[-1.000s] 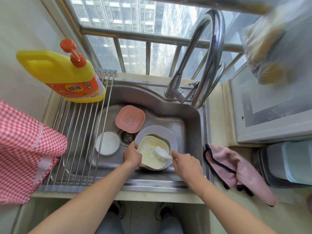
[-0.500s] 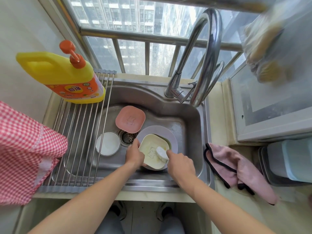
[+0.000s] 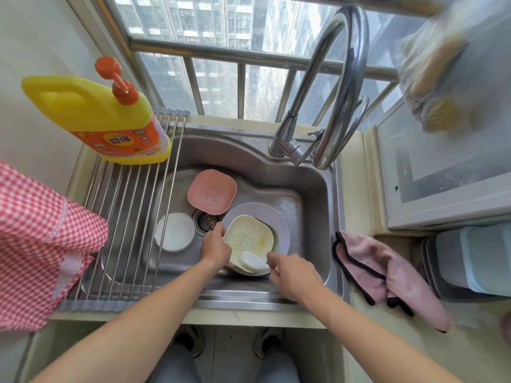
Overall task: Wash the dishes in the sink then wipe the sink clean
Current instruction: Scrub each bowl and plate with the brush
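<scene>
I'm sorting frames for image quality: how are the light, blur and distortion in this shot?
Head view: daylight from the window lights the sink evenly; bright glare streaks the faucet. The bagged items at upper right are smeared and soft, while the yellow plate and both hands stay fairly sharp. Wide-angle bending curves the window bars and the detergent bottle.

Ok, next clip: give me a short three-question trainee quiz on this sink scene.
1. True or false: the left hand grips the yellow dish.
2. What does the right hand hold? A) white scrubber B) pink cloth C) soap bottle
3. Which dish lies beside the drain, partly under the rack?

Key: 1 true; 2 A; 3 the white dish.
</scene>
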The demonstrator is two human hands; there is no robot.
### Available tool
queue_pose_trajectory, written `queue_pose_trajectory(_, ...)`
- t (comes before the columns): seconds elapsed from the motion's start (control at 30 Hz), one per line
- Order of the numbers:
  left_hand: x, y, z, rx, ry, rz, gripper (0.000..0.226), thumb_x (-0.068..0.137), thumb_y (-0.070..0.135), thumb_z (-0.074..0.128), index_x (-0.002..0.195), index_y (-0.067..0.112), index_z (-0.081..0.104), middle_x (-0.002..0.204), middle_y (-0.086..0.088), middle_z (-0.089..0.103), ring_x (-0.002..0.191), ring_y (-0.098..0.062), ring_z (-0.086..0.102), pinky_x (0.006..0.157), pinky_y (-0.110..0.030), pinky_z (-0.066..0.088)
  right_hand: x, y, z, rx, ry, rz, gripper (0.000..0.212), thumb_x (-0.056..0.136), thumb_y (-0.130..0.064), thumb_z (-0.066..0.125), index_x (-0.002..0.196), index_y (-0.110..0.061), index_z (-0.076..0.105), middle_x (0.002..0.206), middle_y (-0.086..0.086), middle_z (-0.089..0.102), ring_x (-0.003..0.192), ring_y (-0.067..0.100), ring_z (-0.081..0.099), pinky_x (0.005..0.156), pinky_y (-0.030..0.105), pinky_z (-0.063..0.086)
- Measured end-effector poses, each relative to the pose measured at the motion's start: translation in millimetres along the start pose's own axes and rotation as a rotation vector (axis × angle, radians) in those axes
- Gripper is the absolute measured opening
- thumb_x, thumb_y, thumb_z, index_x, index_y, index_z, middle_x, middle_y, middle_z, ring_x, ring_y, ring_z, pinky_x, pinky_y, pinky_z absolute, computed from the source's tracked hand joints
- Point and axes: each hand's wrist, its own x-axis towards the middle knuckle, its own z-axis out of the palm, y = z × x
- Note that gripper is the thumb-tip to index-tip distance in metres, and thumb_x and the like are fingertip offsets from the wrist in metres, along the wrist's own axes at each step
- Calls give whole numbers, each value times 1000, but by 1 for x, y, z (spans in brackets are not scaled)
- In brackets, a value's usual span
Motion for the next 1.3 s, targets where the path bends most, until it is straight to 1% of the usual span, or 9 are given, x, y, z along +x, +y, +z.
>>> queue_pose_trajectory(0.17,2,-8,3,-41,-19,-26,30,70,-14,40,85,11,46,93,-12,55,84,-36,60,43,-38,54,13,13,1,-60,127,98,12,98,-16,44,99,-24,34,72,5,51,66,36,52,59,37,38)
queue_pose_trajectory(0.33,0,-9,1,-128,-42,-78,31,73,-16,39,87,12,45,100,-18,57,79,-38,65,36,-34,53,3,-3,7,2,12,-41,3,96,-23,44,99,-23,45,81,9,62,72,38,58,69,41,53)
queue_pose_trajectory(0.5,-3,-11,4,-194,-64,-136,28,77,-15,39,85,11,47,103,-18,54,77,-37,67,44,-45,58,19,14,14,56,184,105,5,99,-21,43,104,-23,43,81,10,64,75,40,60,64,40,50)
queue_pose_trajectory(0.63,1,-15,6,-218,-74,-155,26,78,-13,40,88,9,48,105,-19,56,76,-37,68,43,-40,58,19,3,25,188,91,-28,5,100,-31,46,103,-27,46,85,8,65,79,36,58,64,36,42)
queue_pose_trajectory(0.73,7,-24,3,-227,-111,-170,27,77,-12,39,88,11,48,107,-21,58,76,-42,69,47,-43,59,12,3,23,141,19,-101,4,98,-31,47,100,-29,46,80,3,62,75,32,56,66,37,47)
queue_pose_trajectory(0.8,8,-27,1,-237,-131,-173,28,77,-12,38,88,12,48,107,-24,57,74,-44,69,48,-45,60,14,14,17,87,55,-51,4,96,-30,48,98,-28,46,79,4,64,75,34,59,68,40,52)
queue_pose_trajectory(1.0,4,-19,4,-245,-145,-183,24,81,-11,37,94,6,48,106,-19,53,77,-44,70,44,-37,57,31,12,10,32,184,48,4,99,-24,43,97,-25,39,82,10,64,73,39,57,64,39,46)
queue_pose_trajectory(1.17,8,-25,0,-262,-165,-186,23,81,-10,40,93,7,51,105,-21,60,76,-38,71,51,-46,61,31,-16,19,155,100,-49,2,97,-26,46,98,-25,44,82,9,61,76,39,55,67,40,48)
queue_pose_trajectory(1.3,11,-25,-2,-242,-175,-152,29,79,-13,36,93,9,51,98,-15,55,76,-37,69,52,-49,61,22,11,7,201,-88,-100,2,92,-32,51,93,-31,49,79,-2,60,77,27,57,65,37,48)
